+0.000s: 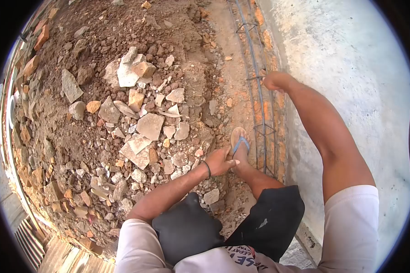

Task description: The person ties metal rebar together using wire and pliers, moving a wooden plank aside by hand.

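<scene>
The long, dark steel reinforcement cage (261, 107), made of slender lengthwise rods joined by bent cross-ties, lies lengthwise on the narrow brown earth strip (238, 86), close to that strip's wall-side edge and beside the smooth, pale grey concrete wall (341, 68). The right hand (265, 78) is at one cross-tie on the wall side of the cage, fingers curled inward and apparently closed on the steel; the exact finger contact is too small to confirm. The left hand (221, 161) is half curled beside the foot in the tan sandal with blue straps (239, 142); its fingertips are partly hidden, so whether it grasps anything cannot be determined. For sound handling, grip where a rod meets a cross-tie, since a bare span is likely to flex more. Direct any pull along the cage rather than across it, to limit twisting. Allow clearance between the knuckles and the wall, and check for sharp wire ends before tightening the bare fingers. Place the foot flat, clear of the rods. Take care not to dislodge loose pieces from the brown heap of soil and broken masonry (150, 126) along the opposite edge.
</scene>
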Action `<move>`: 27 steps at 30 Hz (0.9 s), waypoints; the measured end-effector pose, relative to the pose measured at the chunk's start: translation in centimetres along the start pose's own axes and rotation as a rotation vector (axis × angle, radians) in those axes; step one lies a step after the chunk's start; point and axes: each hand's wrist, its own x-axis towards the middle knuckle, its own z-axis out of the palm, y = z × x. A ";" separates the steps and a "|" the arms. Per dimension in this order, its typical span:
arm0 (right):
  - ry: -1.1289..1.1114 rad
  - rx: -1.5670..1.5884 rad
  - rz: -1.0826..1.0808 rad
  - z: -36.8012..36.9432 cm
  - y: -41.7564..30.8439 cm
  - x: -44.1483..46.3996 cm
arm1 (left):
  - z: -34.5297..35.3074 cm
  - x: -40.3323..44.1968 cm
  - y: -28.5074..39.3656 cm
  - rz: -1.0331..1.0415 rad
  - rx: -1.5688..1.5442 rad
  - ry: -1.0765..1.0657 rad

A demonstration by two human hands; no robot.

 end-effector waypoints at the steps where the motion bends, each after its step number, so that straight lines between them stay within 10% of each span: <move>1: 0.004 -0.133 -0.005 -0.3 -0.8 -0.1 | -0.1 -0.8 0.3 -0.010 0.003 -0.013; 27: 0.457 0.089 0.261 10.7 -0.4 -6.0 | -2.2 -2.8 2.0 -0.073 0.092 -0.059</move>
